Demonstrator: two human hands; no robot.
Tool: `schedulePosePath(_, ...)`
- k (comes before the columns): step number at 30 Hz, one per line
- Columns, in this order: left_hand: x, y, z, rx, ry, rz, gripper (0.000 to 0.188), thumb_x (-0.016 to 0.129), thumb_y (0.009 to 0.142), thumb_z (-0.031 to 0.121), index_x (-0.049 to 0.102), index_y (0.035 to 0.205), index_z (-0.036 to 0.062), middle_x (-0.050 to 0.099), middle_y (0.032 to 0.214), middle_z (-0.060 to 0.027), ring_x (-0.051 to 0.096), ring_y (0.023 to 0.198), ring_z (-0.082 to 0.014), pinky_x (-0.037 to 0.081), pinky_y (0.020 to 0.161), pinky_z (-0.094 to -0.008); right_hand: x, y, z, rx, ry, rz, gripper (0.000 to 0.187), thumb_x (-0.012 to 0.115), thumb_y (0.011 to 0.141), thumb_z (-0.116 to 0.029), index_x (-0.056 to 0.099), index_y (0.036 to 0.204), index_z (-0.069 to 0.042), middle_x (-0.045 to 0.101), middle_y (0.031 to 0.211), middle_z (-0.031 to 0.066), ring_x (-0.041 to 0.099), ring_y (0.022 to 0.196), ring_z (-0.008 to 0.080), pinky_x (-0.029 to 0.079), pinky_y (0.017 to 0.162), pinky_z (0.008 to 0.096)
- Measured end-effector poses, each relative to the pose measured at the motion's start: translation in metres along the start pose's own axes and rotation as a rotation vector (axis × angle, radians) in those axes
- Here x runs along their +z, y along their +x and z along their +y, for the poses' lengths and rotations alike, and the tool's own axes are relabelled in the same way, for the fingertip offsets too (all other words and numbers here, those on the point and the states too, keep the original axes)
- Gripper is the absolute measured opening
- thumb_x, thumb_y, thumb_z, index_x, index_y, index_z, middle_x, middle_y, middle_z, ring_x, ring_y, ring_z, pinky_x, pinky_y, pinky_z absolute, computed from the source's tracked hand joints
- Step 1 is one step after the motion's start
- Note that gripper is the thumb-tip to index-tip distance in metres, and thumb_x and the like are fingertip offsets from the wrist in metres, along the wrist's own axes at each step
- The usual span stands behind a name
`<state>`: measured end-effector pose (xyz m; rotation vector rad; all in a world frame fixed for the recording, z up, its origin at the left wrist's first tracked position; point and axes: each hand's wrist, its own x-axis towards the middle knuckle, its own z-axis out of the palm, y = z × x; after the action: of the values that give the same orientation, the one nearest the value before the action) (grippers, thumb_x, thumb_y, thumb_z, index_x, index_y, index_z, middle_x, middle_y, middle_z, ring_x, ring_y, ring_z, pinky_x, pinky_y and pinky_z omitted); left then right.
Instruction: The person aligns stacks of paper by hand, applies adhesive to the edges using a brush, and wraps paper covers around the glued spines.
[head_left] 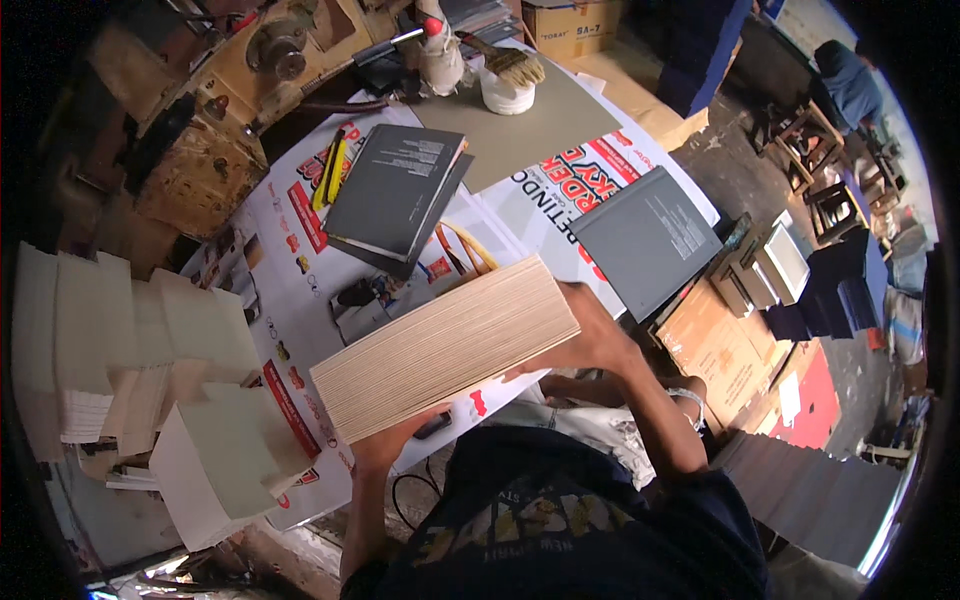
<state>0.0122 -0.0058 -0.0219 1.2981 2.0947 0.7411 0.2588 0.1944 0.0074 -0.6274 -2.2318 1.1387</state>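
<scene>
Between my two hands is a thick stack of book blocks [445, 345], its cream layered page edges facing up, over the near part of the table. My left hand [393, 440] grips the stack's lower left end from below, its fingers mostly hidden. At the right end, my right hand [597, 335] wraps round the corner with the thumb side on the block. Just beyond the stack lie dark grey book covers [395, 190], one on another and slightly askew. Another grey cover [650, 240] lies flat to the right of them.
Piles of pale book blocks [215, 460] stand at the left. A yellow cutter [332, 172] lies beside the covers. At the back are a white pot [508, 96], a brush [515, 68] and a wrapped bottle [440, 65]. Machinery [270, 70] borders the far left; cardboard [715, 335] lies at right.
</scene>
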Motion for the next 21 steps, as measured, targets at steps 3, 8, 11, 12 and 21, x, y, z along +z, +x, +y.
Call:
schedulePosePath(3, -0.004, -0.006, -0.017, 0.049, -0.049, 0.003, 0.049, 0.090, 0.073, 0.027, 0.070, 0.113, 0.0058, 0.074, 0.104, -0.0090, 0.068, 0.093, -0.0202, 0.054, 0.084, -0.0357, -0.008, 0.002, -0.011, -0.023, 0.006, -0.006, 0.081, 0.094, 0.056, -0.031, 0.054, 0.118, 0.001, 0.070, 0.095, 0.0225, 0.070, 0.090, 0.0400, 0.055, 0.078, 0.0419)
schedulePosePath(8, 0.001, 0.001, -0.005, -0.028, -0.061, 0.001, 0.044, 0.090, 0.072, 0.019, 0.072, 0.110, 0.0051, 0.074, 0.103, -0.0094, 0.068, 0.093, -0.0198, 0.055, 0.083, -0.0352, 0.008, 0.006, 0.005, 0.012, 0.100, 0.026, 0.076, 0.095, 0.055, -0.032, 0.055, 0.112, 0.000, 0.070, 0.091, 0.0225, 0.070, 0.085, 0.0391, 0.055, 0.075, 0.0410)
schedulePosePath(11, -0.006, 0.001, 0.014, -0.013, -0.157, 0.012, 0.041, 0.090, 0.071, 0.015, 0.073, 0.107, 0.0044, 0.074, 0.102, -0.0098, 0.069, 0.091, -0.0205, 0.055, 0.083, -0.0338, 0.000, 0.011, -0.003, 0.035, 0.075, -0.019, 0.074, 0.095, 0.056, -0.033, 0.055, 0.109, -0.001, 0.070, 0.088, 0.0219, 0.070, 0.084, 0.0381, 0.054, 0.074, 0.0409)
schedulePosePath(12, -0.007, 0.000, 0.015, -0.028, -0.154, 0.016, 0.041, 0.090, 0.071, 0.015, 0.073, 0.107, 0.0043, 0.074, 0.102, -0.0099, 0.069, 0.091, -0.0208, 0.054, 0.084, -0.0339, 0.000, 0.011, -0.002, 0.023, 0.076, -0.018, 0.074, 0.095, 0.056, -0.034, 0.055, 0.109, -0.001, 0.070, 0.088, 0.0219, 0.070, 0.084, 0.0377, 0.054, 0.074, 0.0408)
schedulePosePath(21, -0.012, 0.005, 0.074, -0.012, -0.266, -0.216, 0.048, 0.089, 0.068, 0.016, 0.070, 0.110, 0.0019, 0.072, 0.107, -0.0109, 0.067, 0.097, -0.0260, 0.053, 0.087, -0.0387, -0.014, -0.008, 0.001, 0.078, 0.032, -0.032, 0.080, 0.094, 0.055, -0.045, 0.059, 0.108, 0.003, 0.070, 0.088, 0.0210, 0.071, 0.080, 0.0335, 0.055, 0.074, 0.0393)
